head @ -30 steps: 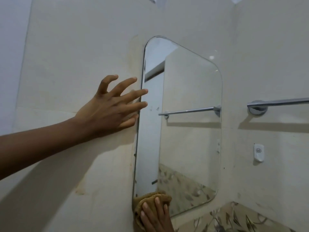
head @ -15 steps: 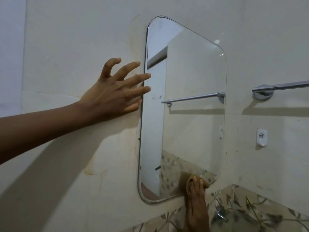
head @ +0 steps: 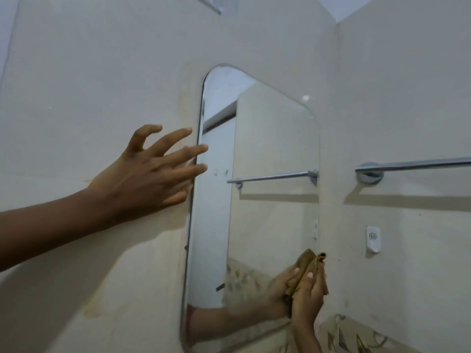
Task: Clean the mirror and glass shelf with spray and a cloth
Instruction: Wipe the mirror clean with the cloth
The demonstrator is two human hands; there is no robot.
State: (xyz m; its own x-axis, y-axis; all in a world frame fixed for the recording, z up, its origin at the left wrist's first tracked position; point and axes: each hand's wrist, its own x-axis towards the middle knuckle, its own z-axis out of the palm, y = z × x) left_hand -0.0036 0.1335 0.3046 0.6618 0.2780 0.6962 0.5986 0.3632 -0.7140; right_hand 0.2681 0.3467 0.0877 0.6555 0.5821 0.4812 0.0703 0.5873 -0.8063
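A tall mirror (head: 267,154) with rounded corners hangs on a pale tiled wall. My left hand (head: 150,171) rests on the wall by the mirror's left edge, fingers spread, two fingertips over the glass. At the mirror's lower right edge my right hand (head: 307,296) presses a brown cloth (head: 312,266) against the glass. The hand and cloth are doubled in the reflection. No spray bottle or glass shelf is in view.
A chrome towel rail (head: 413,164) runs along the right-hand wall at mirror mid-height. Below it sits a small white wall hook (head: 373,240). Leaf-patterned tiles (head: 356,337) show at the bottom right. The two walls meet in a corner just right of the mirror.
My right hand has carried the cloth from the mirror's bottom left corner across to its lower right edge and a little upward. My left hand stays on the wall.
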